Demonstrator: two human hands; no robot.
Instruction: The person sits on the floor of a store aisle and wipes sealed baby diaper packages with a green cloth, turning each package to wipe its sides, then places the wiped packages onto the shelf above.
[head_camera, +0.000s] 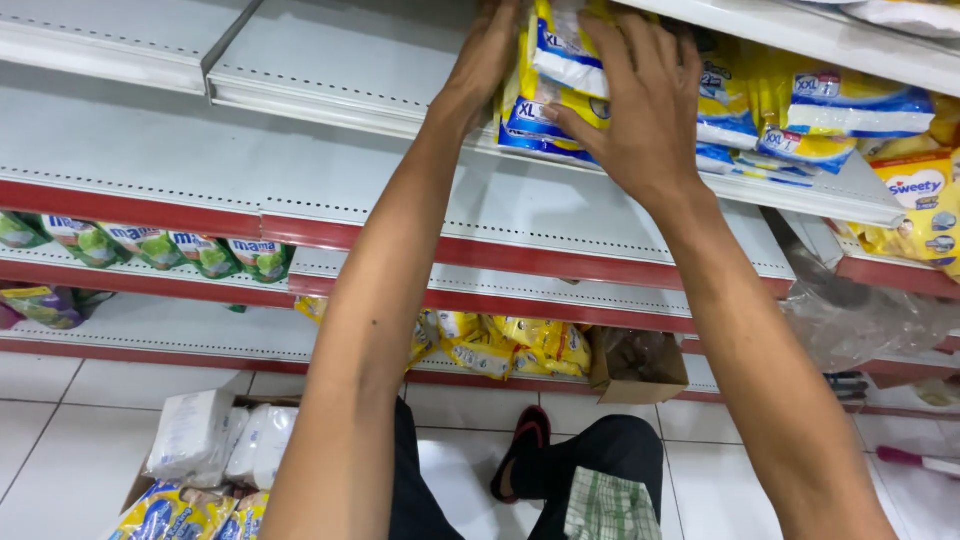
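We reach up with both hands to a yellow-and-blue pack (560, 75) standing at the front edge of the upper shelf (330, 100): our left hand (487, 60) lies flat against its left side and our right hand (640, 105) spreads open-fingered over its front, so the pack is pressed between the two palms rather than clasped by curled fingers. More packs (800, 125) of the same kind lie just to its right on that shelf, and a box (200, 470) of packs sits on the floor tiles (60, 400) below.

Green pouches (150, 248) on a lower shelf (140, 275), brown carton (640, 368), white packs (222, 440) on tiled floor (40, 420).
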